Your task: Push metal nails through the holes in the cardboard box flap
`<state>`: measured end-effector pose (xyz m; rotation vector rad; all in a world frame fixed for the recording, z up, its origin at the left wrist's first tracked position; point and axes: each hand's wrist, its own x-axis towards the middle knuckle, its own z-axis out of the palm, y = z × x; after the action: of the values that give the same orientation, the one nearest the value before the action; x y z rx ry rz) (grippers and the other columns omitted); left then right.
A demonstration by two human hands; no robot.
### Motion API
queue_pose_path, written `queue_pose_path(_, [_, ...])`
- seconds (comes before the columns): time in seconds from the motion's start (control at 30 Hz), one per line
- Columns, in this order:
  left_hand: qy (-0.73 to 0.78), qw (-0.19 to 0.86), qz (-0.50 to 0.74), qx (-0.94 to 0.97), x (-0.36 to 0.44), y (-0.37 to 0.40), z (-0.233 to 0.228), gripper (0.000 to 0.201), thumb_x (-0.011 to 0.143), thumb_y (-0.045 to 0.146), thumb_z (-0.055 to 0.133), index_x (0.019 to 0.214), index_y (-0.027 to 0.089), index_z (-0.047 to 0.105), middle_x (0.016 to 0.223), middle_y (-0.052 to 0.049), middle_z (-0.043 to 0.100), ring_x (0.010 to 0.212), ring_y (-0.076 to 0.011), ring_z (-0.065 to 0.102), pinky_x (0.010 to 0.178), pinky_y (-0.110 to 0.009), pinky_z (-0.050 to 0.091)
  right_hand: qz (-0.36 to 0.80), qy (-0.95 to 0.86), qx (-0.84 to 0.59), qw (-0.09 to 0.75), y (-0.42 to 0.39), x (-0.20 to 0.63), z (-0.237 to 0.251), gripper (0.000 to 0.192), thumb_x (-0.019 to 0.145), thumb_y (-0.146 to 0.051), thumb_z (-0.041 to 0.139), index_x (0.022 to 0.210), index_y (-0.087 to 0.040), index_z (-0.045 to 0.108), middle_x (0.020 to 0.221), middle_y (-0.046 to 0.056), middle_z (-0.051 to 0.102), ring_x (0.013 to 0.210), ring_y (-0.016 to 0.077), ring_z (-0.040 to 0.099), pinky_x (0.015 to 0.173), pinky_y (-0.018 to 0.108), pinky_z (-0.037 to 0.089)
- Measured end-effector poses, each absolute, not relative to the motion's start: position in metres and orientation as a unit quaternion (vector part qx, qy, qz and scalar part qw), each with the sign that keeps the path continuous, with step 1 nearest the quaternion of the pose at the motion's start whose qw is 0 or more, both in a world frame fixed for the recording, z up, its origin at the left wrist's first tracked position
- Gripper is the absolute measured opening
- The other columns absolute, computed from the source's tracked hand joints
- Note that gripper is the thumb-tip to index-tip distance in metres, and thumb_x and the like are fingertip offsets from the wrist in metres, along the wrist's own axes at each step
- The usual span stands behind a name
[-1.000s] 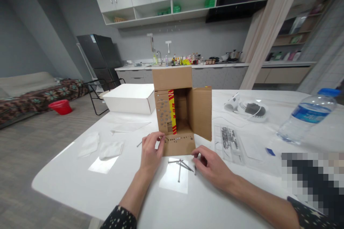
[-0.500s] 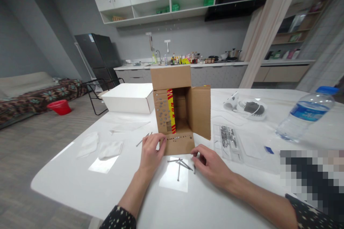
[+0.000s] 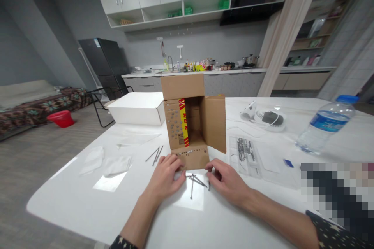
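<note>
The left hand (image 3: 166, 175) lay loosely curled against the cardboard box (image 3: 191, 124) flap. The right hand (image 3: 226, 181) (fingers bent, holding nothing visible) rested beside loose nails (image 3: 195, 181).

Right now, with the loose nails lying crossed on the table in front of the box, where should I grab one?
Probably the long nail whose shank points toward you. Pinch its free near end, coming from above on the near side. It lies flat and juts clear of the crossed pile, between the left hand and right hand.
</note>
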<state>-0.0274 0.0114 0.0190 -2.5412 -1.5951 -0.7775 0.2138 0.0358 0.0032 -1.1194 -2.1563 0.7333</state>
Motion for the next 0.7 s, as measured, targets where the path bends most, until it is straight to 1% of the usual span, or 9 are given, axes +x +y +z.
queue_pose_path(0.1, [-0.51, 0.007, -0.21, -0.834, -0.023, 0.009, 0.019, 0.005, 0.08, 0.022, 0.054, 0.083, 0.021, 0.058, 0.088, -0.003, 0.061, 0.09, -0.0222, 0.056, 0.078, -0.037, 0.04, 0.276, -0.812, -0.421, 0.296, 0.036, 0.214, 0.004, 0.013, 0.088, -0.022, 0.05, 0.093, -0.02, 0.061, 0.092, 0.004, 0.064, 0.072, 0.0154, 0.057, 0.065, 0.029, 0.043])
queue_pose_path(0.23, [-0.52, 0.002, -0.203, -0.829, -0.021, 0.008, 0.017, 0.005, 0.078, 0.02, 0.055, 0.083, 0.021, 0.057, 0.093, -0.005, 0.059, 0.092, -0.0231, 0.056, 0.079, -0.039, 0.041, 0.281, -0.811, -0.422, 0.293, 0.036, 0.214, 0.005, 0.012, 0.087, -0.021, 0.05, 0.093, -0.02, 0.061, 0.091, 0.003, 0.064, 0.072, 0.0154, 0.057, 0.066, 0.029, 0.043])
queue_pose_path(0.43, [-0.522, -0.01, -0.214, -0.826, -0.023, 0.008, 0.014, 0.006, 0.083, 0.02, 0.052, 0.086, 0.02, 0.058, 0.105, -0.008, 0.057, 0.104, -0.0249, 0.054, 0.083, -0.041, 0.04, 0.284, -0.809, -0.422, 0.293, 0.036, 0.215, 0.006, 0.012, 0.088, -0.021, 0.051, 0.093, -0.02, 0.062, 0.09, 0.003, 0.064, 0.072, 0.0155, 0.057, 0.066, 0.029, 0.043])
queue_pose_path(0.7, [-0.524, -0.014, -0.238, -0.818, -0.023, 0.012, 0.004, 0.012, 0.092, 0.02, 0.045, 0.089, 0.021, 0.056, 0.11, -0.008, 0.057, 0.103, -0.0226, 0.054, 0.082, -0.039, 0.041, 0.283, -0.81, -0.418, 0.299, 0.037, 0.215, 0.003, 0.013, 0.088, -0.022, 0.05, 0.094, -0.021, 0.062, 0.091, 0.003, 0.064, 0.074, 0.0158, 0.057, 0.066, 0.029, 0.044])
